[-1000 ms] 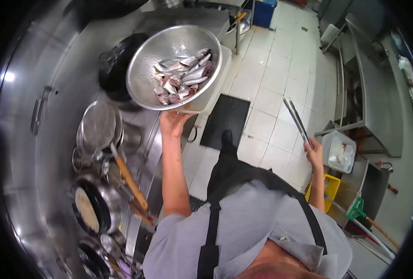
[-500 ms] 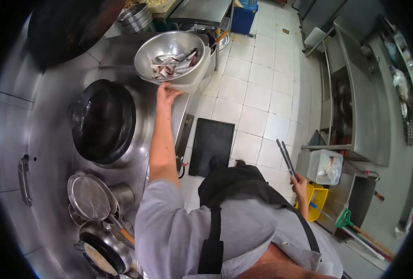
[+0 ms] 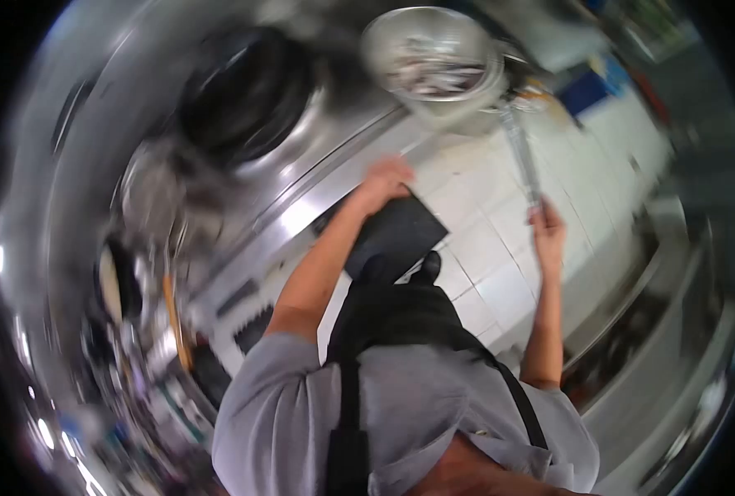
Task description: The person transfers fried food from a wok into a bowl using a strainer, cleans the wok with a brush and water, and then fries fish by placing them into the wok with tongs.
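Observation:
My left hand [image 3: 386,183] hovers near the front edge of the steel counter, above the dark floor mat. It is blurred by motion, and what its fingers do is hard to make out. In my right hand [image 3: 547,221] are long metal tongs [image 3: 523,157], which point up and away over the tiled floor. Beyond both hands stands a metal bowl [image 3: 376,41] of silvery, reddish fish pieces [image 3: 438,76], resting on a pale plastic container [image 3: 458,118]. The tong tips are close to the bowl's right side.
A black wok [image 3: 248,95] sits on the stove at the upper left. Round strainers [image 3: 148,194] and an orange-handled tool [image 3: 174,318] lie left of me. A dark mat [image 3: 400,236] is on the floor, and a blue box [image 3: 581,93] stands at the upper right.
The view has turned to the right-hand side of the stove. My left hand has come away from the bowl and container towards my body. My right hand has raised the tongs forward, nearer the bowl.

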Action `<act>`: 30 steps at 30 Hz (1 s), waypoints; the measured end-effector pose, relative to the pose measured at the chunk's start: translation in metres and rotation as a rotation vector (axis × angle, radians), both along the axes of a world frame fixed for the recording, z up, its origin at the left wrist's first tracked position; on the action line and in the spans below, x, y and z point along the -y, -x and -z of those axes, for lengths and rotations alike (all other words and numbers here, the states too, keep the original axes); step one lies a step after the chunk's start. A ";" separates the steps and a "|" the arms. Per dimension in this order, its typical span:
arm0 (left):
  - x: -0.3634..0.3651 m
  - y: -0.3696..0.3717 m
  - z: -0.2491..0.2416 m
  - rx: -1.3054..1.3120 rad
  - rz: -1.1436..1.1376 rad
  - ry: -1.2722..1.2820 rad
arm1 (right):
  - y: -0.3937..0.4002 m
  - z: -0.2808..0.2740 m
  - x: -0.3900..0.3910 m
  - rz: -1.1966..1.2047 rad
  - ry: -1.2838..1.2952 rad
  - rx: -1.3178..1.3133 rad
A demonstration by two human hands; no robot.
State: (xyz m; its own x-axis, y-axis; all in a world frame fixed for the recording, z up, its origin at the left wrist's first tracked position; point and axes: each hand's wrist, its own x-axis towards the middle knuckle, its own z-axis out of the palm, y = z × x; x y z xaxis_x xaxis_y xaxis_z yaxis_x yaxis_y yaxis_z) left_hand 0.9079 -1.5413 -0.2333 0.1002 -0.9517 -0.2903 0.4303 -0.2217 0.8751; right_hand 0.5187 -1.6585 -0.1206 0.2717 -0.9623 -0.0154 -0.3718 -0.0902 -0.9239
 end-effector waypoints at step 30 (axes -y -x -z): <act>-0.911 -0.203 0.213 -0.612 -1.920 0.067 | -0.470 -0.163 -0.367 -1.038 0.302 -0.266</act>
